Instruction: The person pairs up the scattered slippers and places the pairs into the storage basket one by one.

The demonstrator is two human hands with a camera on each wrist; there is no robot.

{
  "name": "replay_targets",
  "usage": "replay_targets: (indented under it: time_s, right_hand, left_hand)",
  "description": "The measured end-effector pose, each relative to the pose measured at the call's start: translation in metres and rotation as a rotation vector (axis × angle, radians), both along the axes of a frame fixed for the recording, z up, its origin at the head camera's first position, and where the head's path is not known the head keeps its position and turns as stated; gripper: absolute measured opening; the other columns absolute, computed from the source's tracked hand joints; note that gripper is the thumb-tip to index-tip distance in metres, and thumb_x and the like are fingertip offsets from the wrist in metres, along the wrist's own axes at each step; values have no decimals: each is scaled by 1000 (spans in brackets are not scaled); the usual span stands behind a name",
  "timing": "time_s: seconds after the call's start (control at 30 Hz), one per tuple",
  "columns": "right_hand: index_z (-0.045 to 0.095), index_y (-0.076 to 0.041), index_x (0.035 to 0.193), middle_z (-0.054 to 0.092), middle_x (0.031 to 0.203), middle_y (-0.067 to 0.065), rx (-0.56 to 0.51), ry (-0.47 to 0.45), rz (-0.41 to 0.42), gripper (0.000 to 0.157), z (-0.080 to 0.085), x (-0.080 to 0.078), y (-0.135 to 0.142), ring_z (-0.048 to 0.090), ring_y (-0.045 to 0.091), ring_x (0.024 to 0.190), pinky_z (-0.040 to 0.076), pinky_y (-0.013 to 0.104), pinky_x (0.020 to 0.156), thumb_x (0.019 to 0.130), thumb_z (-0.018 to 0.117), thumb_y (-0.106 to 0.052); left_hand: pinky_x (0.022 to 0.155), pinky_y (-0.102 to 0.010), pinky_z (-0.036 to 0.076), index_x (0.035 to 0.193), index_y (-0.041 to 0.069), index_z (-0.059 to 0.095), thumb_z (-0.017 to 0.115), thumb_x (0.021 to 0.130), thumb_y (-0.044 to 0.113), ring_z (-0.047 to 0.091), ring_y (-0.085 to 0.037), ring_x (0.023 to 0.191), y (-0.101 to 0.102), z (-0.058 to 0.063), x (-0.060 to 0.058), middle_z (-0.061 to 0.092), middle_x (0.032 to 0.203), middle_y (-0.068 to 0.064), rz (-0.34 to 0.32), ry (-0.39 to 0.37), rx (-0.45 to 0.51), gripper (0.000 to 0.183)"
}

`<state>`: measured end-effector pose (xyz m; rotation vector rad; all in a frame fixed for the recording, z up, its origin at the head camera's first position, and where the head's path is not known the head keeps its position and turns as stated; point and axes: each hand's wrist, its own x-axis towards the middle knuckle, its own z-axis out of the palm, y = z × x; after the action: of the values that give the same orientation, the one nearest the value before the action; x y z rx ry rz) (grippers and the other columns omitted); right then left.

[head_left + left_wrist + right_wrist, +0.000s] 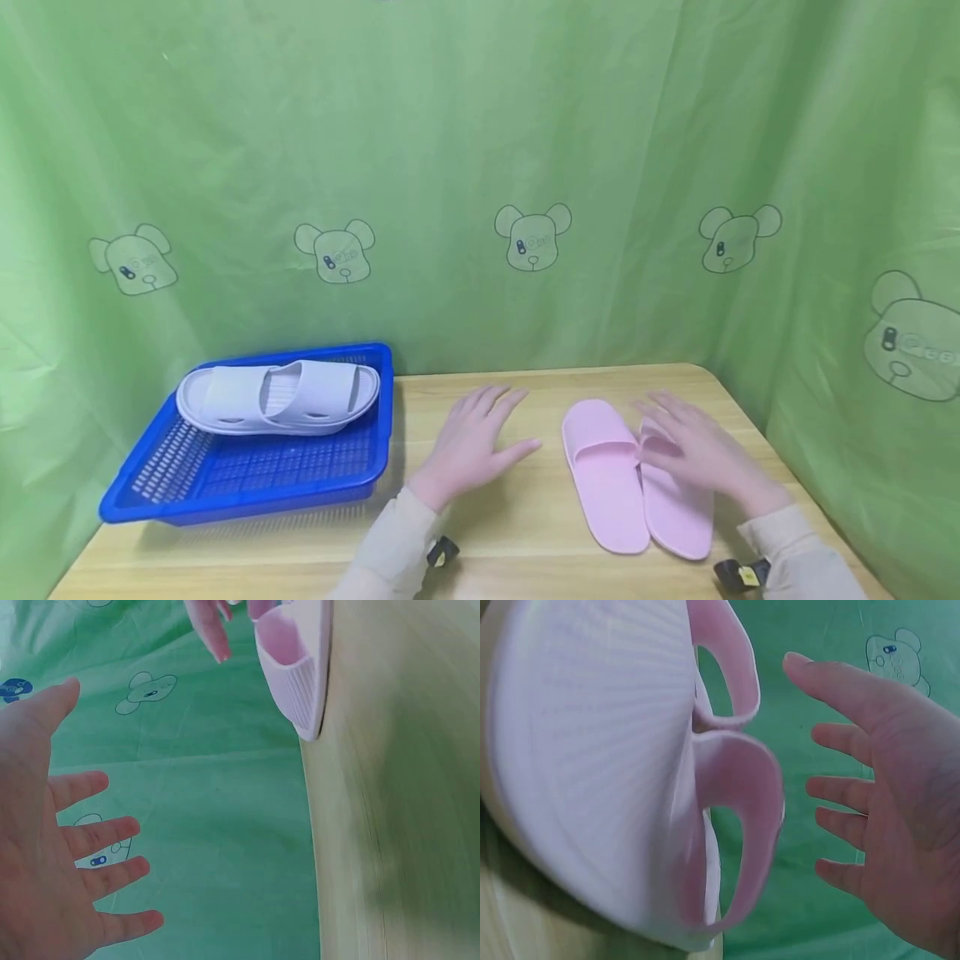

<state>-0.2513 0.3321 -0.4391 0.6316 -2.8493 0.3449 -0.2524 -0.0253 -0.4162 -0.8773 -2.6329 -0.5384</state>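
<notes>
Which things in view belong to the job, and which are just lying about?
Likely the job:
pink slippers, right grip over one, not touching
possibly the blue basket and pale slippers in it, though nothing reaches for them

Just there:
wooden table
green curtain

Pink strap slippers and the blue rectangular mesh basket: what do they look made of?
Pink strap slippers: probably moulded foam or soft plastic, matte; the right wrist view shows a ribbed footbed and no visible stitching.
Blue rectangular mesh basket: likely rigid plastic, smooth; its uniform colour and regular grid suggest moulding.
</notes>
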Motion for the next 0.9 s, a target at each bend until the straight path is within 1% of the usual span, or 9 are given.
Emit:
replay_targets:
  time_s: [0.13,0.27,0.43,0.57,0.7,0.9]
  right_hand:
    - [39,-15,149,34,152,25,-7,-12,-19,78,0,-1,6,31,51,137,24,71,108,86,68,-49]
    - [38,-15,149,33,152,28,-19,-18,-31,78,0,-1,10,31,52,137,25,72,107,86,67,-50]
    - [39,-12,148,34,150,29,-39,-19,-32,79,-3,-2,15,33,52,135,26,73,105,86,67,-50]
    - [41,-8,147,36,149,30,-44,-18,-32,80,-6,-3,20,34,53,134,27,73,104,84,68,-50]
    - [41,-7,146,36,148,31,-39,-21,-35,81,-8,-3,23,35,53,133,27,72,104,84,68,-51]
    - [39,-7,147,36,149,31,-46,-42,-45,82,-8,-3,26,34,53,133,27,73,104,85,67,-52]
  left_hand:
    - [115,-54,33,152,26,31,44,92,66,37,-30,142,10,2,-4,41,153,-7,-3,-18,-4,73]
    - [114,-54,34,152,25,32,46,92,65,38,-30,141,19,0,-7,42,152,-7,-10,-29,6,73]
    - [115,-53,34,151,25,33,50,92,62,39,-31,141,31,-2,-10,43,151,-8,-20,-46,36,72]
    - [115,-52,34,151,24,34,53,91,61,39,-29,141,40,-2,-12,44,151,-7,-25,-72,63,72]
    - [115,-49,34,151,24,34,51,92,62,40,-27,141,48,-3,-13,44,151,-6,-26,-94,75,72]
    - [116,-50,33,152,26,32,49,91,64,39,-26,142,58,-7,-16,42,153,-5,-20,-158,97,74]
